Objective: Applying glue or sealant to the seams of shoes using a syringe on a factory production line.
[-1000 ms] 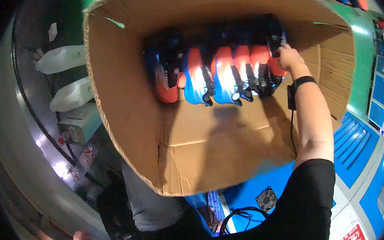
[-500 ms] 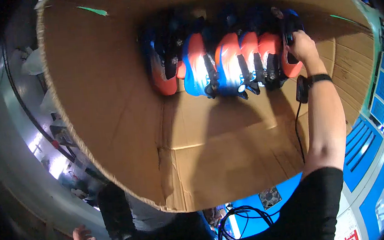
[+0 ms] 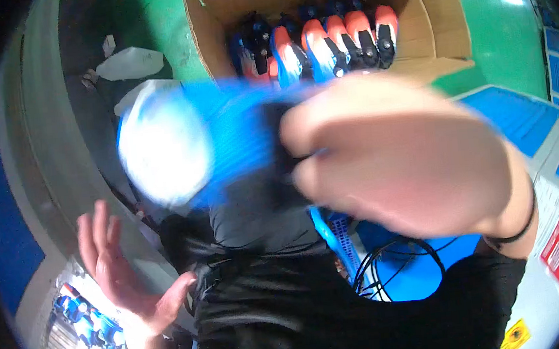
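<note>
My right hand (image 3: 411, 156), large and blurred close to the camera, grips the black end of a blue-and-white moulded piece (image 3: 222, 129). Its rounded white end points left; blur hides its exact kind. My left hand (image 3: 125, 274) is at lower left, fingers spread and holding nothing. Beyond the held piece, a row of similar shoe-like pieces (image 3: 318, 48) in orange, white and blue with black parts stands in an open cardboard box (image 3: 443, 27). The held piece hides part of the box's near side.
White bags (image 3: 130, 64) lie at the far left beside a grey ledge (image 3: 45, 122). A brightly lit heap of blue and orange pieces (image 3: 89, 321) is at lower left. Coiled black cable (image 3: 399, 250) lies on a blue surface near my right arm. Green floor (image 3: 503, 28) surrounds the box.
My right hand has come out of the box toward me and left, carrying a piece from the row's right end. My left hand has risen and spread. The view has drawn back from the box.
</note>
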Tool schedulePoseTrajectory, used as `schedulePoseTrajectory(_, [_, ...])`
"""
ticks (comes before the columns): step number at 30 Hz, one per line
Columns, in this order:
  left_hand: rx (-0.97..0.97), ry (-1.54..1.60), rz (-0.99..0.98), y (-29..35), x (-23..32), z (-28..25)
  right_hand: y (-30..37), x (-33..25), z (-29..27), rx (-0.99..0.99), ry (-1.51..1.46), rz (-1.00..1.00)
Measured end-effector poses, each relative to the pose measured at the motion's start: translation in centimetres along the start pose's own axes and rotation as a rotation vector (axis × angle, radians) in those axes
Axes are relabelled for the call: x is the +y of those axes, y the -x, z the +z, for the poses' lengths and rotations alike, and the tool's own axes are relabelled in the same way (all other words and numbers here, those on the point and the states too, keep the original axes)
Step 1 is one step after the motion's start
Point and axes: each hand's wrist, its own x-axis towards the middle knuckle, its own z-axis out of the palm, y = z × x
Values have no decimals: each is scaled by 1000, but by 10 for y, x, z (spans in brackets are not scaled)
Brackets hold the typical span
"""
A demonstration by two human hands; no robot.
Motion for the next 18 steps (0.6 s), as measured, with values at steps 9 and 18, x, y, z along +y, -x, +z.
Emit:
schedulePoseTrajectory(9, [-80,75,-262,105,-18,-28,-26,-94,119,-12,-130,-508])
schedulePoseTrajectory(18, [119,99,-399,135,-94,-45,-3,-7,126,-453,-95,-11])
